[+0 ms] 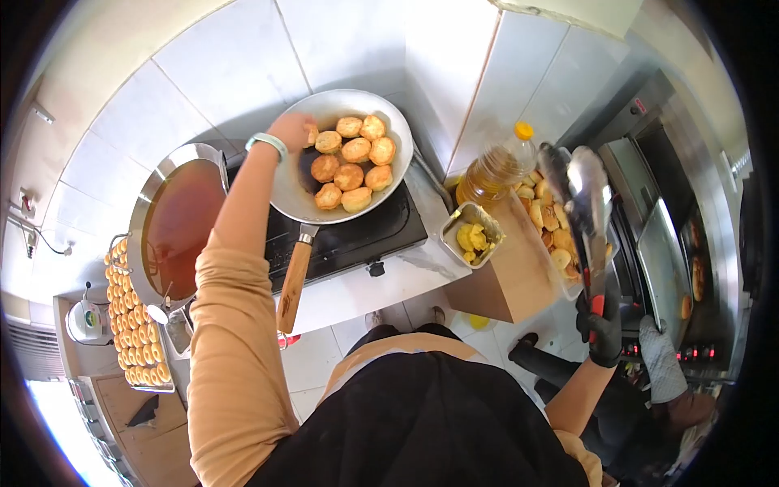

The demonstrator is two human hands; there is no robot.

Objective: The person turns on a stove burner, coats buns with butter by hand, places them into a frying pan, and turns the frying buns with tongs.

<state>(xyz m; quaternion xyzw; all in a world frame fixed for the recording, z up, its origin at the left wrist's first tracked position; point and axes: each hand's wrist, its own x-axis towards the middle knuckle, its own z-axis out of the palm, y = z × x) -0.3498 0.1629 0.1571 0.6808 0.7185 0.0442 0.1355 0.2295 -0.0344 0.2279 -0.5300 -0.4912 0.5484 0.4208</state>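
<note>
My left hand (290, 131), bare with a pale band at the wrist, reaches over the far left side of a frying pan (395, 119). Its fingers are closed on a round golden pastry (312, 135) at the pan's inner edge. Several browned round pastries (349, 175) lie in the oiled pan, whose wooden handle (293, 284) points toward me. Out to the right, my right hand (599, 329) wears a black glove and grips metal tongs (588, 203) with red-and-black handles. The tongs are raised upright, with no food visible between their tips.
Left of the black stove (357, 253) stands a wide pan of reddish-brown liquid (182, 227), with a rack of ring pastries (134, 325) beyond. Right are a tub of yellow fat (475, 237), an oil bottle (492, 172) and a bread container (610, 243). A co-worker's mitt (661, 357) touches an oven tray (661, 260).
</note>
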